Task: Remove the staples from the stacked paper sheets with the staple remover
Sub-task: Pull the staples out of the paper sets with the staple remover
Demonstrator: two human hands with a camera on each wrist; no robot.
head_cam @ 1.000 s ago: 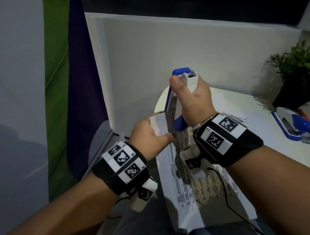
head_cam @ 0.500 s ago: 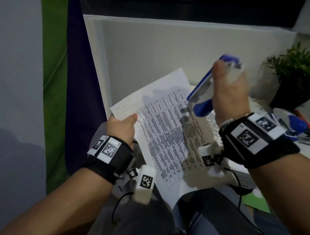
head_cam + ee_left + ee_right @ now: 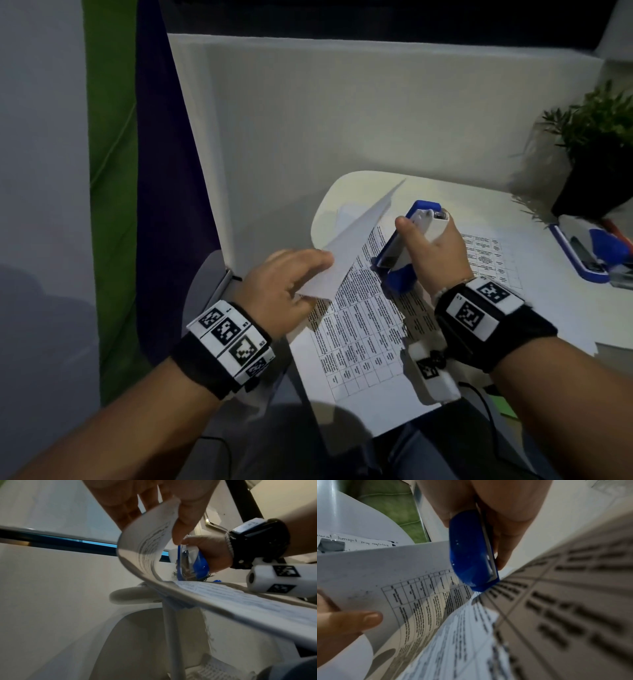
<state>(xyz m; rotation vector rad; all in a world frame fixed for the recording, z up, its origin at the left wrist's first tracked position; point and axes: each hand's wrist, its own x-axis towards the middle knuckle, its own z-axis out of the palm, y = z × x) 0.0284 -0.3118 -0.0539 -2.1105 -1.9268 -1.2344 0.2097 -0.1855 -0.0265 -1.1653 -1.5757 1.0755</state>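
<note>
At the table's near left edge: sheet peeled, remover down

The paper stack (image 3: 363,342) lies on the table (image 3: 428,192) again, having hung in the air half a second ago. The left hand (image 3: 281,294) pinches the top sheet (image 3: 352,240), folding it back leftward. The right hand (image 3: 438,253), wrapped around the staple remover (image 3: 397,253), has lowered its blue nose onto the page beneath. No staple shows.
</note>
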